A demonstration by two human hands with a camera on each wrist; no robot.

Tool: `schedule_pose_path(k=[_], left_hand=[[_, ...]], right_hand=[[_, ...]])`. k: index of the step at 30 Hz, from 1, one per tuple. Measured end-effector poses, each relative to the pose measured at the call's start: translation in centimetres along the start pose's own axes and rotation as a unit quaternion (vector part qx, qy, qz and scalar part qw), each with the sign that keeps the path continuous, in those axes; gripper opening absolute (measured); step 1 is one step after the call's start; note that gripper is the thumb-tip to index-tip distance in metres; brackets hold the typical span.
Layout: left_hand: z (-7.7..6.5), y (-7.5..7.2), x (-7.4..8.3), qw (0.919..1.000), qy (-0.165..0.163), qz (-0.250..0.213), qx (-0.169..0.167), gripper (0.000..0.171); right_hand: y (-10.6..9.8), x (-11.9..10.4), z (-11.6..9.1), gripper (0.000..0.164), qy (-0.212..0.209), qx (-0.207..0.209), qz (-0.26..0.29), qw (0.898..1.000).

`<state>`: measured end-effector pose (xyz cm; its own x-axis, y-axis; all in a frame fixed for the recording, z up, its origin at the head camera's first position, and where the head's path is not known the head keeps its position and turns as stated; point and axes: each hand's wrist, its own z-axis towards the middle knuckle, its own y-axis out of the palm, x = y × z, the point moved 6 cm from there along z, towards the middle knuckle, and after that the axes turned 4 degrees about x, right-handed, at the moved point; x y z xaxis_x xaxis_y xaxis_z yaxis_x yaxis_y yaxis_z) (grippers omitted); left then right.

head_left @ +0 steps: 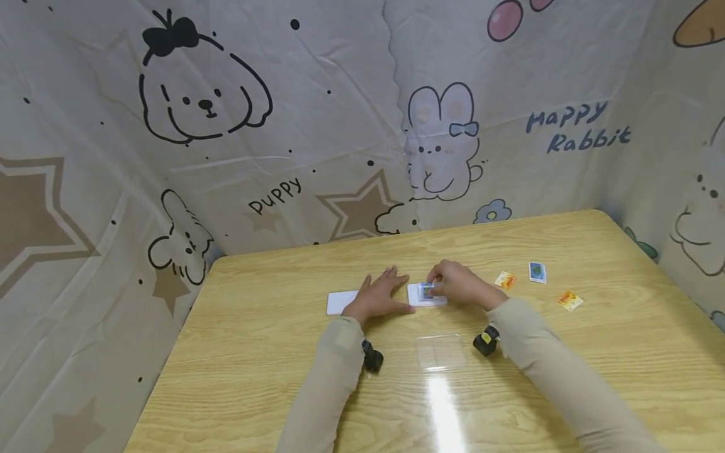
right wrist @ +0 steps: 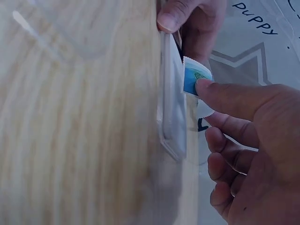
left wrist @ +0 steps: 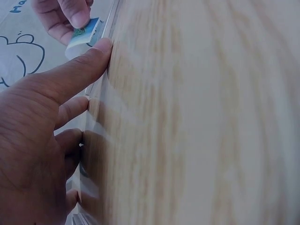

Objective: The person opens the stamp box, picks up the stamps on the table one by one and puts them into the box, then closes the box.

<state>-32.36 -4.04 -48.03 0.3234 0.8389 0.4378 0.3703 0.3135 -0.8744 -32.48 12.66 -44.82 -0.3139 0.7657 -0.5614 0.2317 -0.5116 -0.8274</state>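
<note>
Between thumb and fingers my right hand (head_left: 459, 283) pinches a small blue and green postage stamp (right wrist: 191, 80) with serrated edges, held over a white rectangular card (head_left: 415, 297). In the right wrist view the stamp curves and stands off the white surface. My left hand (head_left: 378, 297) lies spread on the table, its thumb at the near left corner of that card. Another white rectangular card (head_left: 340, 303) lies left of it, partly hidden behind the left hand. The left wrist view shows the left fingertips (left wrist: 104, 45) down on the tabletop.
On the wooden table (head_left: 255, 377), two orange and yellow stamps (head_left: 506, 280) and another blue and green stamp (head_left: 537, 272) lie right of my right hand. A clear plastic sheet (head_left: 440, 352) lies nearer me, between the forearms. A printed cloth (head_left: 340, 113) hangs behind the table.
</note>
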Motion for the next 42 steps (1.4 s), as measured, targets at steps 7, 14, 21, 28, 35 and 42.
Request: schedule_pose_path(k=[7, 14, 21, 28, 35, 42], left_hand=[[0.0, 0.2, -0.1, 1.0000, 0.002, -0.001, 0.001, 0.086], [0.1, 0.0, -0.1, 1.0000, 0.004, 0.000, 0.000, 0.087], [0.1, -0.2, -0.1, 1.0000, 0.006, -0.006, 0.002, 0.086], [0.1, 0.0, -0.1, 0.9999, 0.010, -0.007, -0.001, 0.087], [0.1, 0.1, 0.0, 0.9999, 0.007, -0.009, -0.004, 0.087], [0.1, 0.0, 0.1, 1.0000, 0.002, -0.001, -0.004, 0.088]], right_hand=[[0.8, -0.3, 0.2, 0.027, -0.021, 0.003, -0.010, 1.000], [1.2, -0.5, 0.4, 0.031, -0.025, 0.009, -0.014, 1.000], [1.6, -0.8, 0.6, 0.033, -0.031, 0.012, -0.018, 0.999], [1.8, -0.9, 0.5, 0.034, -0.029, 0.006, -0.019, 0.999], [1.5, -0.9, 0.2, 0.036, -0.037, 0.008, -0.015, 0.999], [0.0, 0.4, -0.6, 0.035, -0.022, 0.018, 0.028, 0.999]])
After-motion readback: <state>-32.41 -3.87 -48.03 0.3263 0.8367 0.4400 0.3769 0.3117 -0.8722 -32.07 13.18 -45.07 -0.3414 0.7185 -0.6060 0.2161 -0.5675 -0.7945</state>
